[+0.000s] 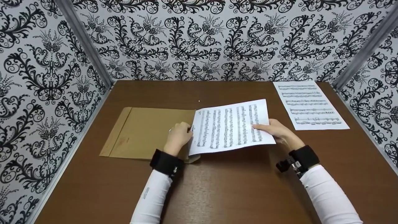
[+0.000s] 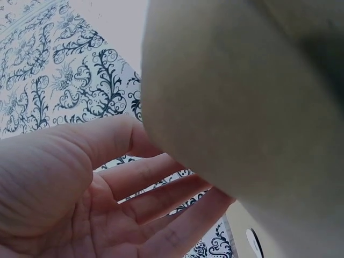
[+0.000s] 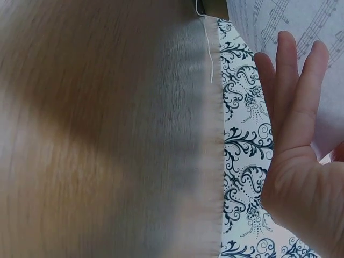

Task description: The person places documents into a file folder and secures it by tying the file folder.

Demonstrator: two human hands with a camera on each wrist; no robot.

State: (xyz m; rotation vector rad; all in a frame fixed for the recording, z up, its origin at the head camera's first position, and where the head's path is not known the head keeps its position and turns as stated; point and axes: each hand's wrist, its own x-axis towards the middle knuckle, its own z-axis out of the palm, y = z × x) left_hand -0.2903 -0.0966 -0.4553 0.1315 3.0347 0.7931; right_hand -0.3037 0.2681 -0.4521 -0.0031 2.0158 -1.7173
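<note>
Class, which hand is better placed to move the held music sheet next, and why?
Probably the right hand: it grips the sheet, away from the envelope, which the left hand holds.

Envelope (image 1: 149, 127): red print (image 1: 123, 141) too small for us to read | right hand (image 1: 279, 130): fingers partly behind held sheet (image 1: 230, 124) | sleeves (image 1: 329, 194): cut by bottom edge

I see room across near surface (image 1: 236, 193), between white sleeves (image 1: 155, 193). Brown envelope (image 1: 146, 130) blocks left; held sheet (image 1: 230, 124) bars middle. Gap beyond it, then second sheet (image 1: 311, 105) lying far right. Patterned wall (image 1: 202, 40) stops me behind.
</note>
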